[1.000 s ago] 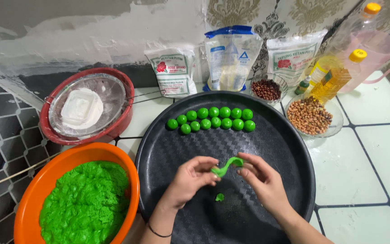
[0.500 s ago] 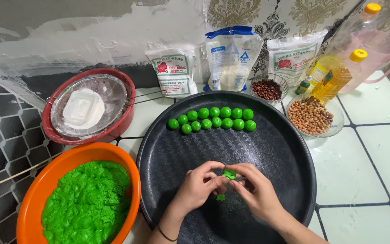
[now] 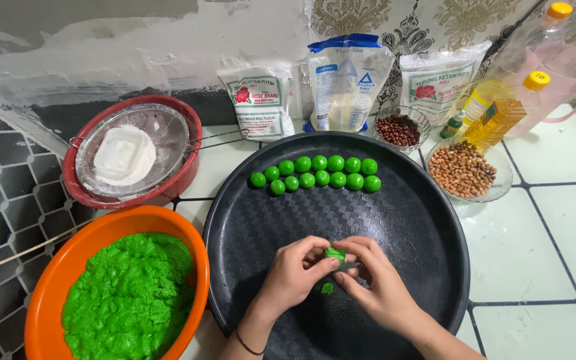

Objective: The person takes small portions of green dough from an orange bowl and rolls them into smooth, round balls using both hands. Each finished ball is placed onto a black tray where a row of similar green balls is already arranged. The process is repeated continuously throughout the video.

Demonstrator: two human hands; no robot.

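Note:
Over the near part of a round black tray [image 3: 428, 220], my left hand [image 3: 291, 275] and my right hand [image 3: 381, 283] meet and pinch a small piece of green dough [image 3: 333, 254] between their fingertips. A tiny green scrap [image 3: 327, 288] lies on the tray just below the hands. Several finished green dough balls [image 3: 318, 172] sit in two curved rows at the far side of the tray. An orange bowl [image 3: 55, 280] at the near left holds a mound of green dough [image 3: 128, 293].
A red basin [image 3: 185, 177] with a glass lid and a white tub sits at the far left. Three bags of flour [image 3: 348, 83] lean on the wall. A dish of peanuts [image 3: 463, 171], a small bowl of dark beans [image 3: 398, 129], oil bottles [image 3: 501, 110] and a pink jug [image 3: 568, 73] stand at the right.
The stretched green strip held between my hands has been gathered into a small lump, and both hands have closed together around it.

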